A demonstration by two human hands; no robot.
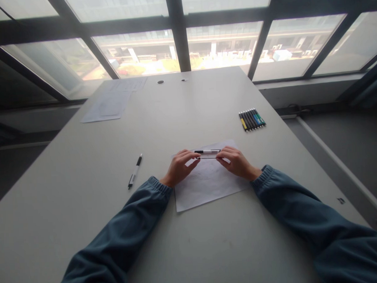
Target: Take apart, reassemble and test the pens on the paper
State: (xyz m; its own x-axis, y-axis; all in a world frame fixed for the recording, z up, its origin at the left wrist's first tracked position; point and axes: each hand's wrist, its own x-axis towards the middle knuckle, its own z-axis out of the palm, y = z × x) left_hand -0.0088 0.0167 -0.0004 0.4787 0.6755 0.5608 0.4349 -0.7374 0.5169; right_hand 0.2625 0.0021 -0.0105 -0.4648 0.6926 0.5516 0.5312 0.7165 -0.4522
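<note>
1. Where the table (187, 104) ends, a window (225, 47) with dark frames spans the full width of the view.
2. The table has a pale, smooth top and carries all items listed below.
3. Two dark blue sleeves (117, 234) extend over the near part of the table, ending at the wrists.
4. Loose papers (108, 105) lie at the far left, partly overlapping.
5. A single sheet (208, 186) lies slightly askew beneath the hands.
6. The left hand (181, 164) is closed on the black end of the held pen (207, 152); the right hand (234, 161) is closed on the opposite end.
7. A row of pens (252, 120) lies side by side at the right—yellow at one end, blue and green at the other.
8. The held pen is level—crosswise between both hands, above the sheet.
9. A loose pen (135, 171) lies aslant on the table, left of the sheet.
</note>
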